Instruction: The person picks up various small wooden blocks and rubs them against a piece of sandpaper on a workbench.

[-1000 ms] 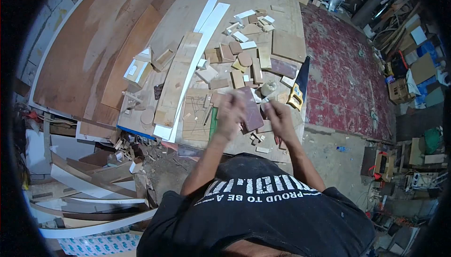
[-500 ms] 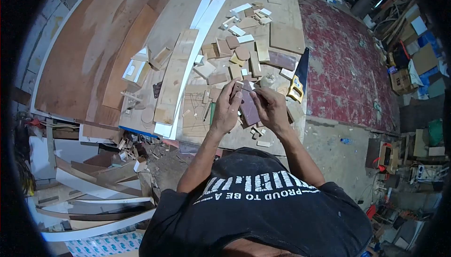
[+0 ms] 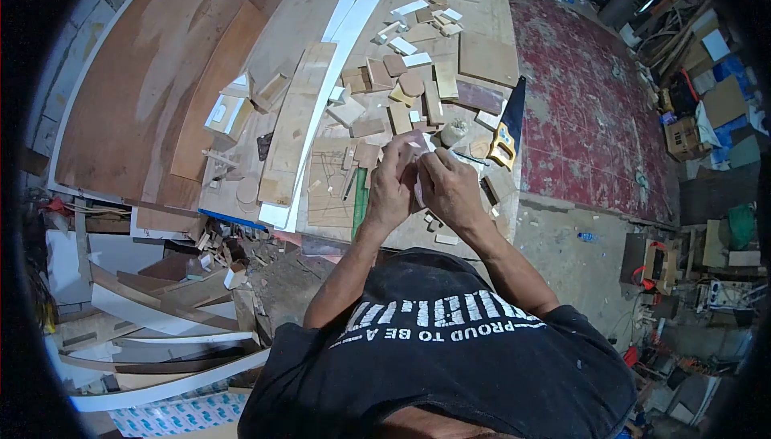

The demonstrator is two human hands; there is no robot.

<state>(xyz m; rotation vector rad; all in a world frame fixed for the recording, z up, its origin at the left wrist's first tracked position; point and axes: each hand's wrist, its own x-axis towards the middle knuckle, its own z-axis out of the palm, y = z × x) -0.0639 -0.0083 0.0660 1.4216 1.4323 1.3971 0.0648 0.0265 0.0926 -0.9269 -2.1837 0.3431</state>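
Observation:
My left hand (image 3: 389, 191) and my right hand (image 3: 450, 190) meet over the near part of the workbench (image 3: 373, 240). The left is closed round a small brown wooden block, now mostly hidden by the fingers. My right hand is closed in a pinch against it; what it holds, if anything, I cannot make out. Beneath them lies a purplish board, largely covered. Just beyond the right hand stands a small jar (image 3: 454, 131) with pale contents, a thin dark stick (image 3: 472, 159) beside it. Left of the left hand are a green strip (image 3: 360, 203) and a marked thin board (image 3: 328, 198).
Many wood offcuts (image 3: 411, 83) are scattered beyond my hands. A yellow-handled handsaw (image 3: 509, 122) lies at the bench's right edge. Long white strips (image 3: 347, 33) run along the left, near a small wooden box (image 3: 229, 112). Curved boards (image 3: 161, 314) are piled on the floor at left.
My right hand has moved in against the left, its fingers curling further. The wooden block, visible in the left hand before, is now mostly covered. The jar shows more plainly.

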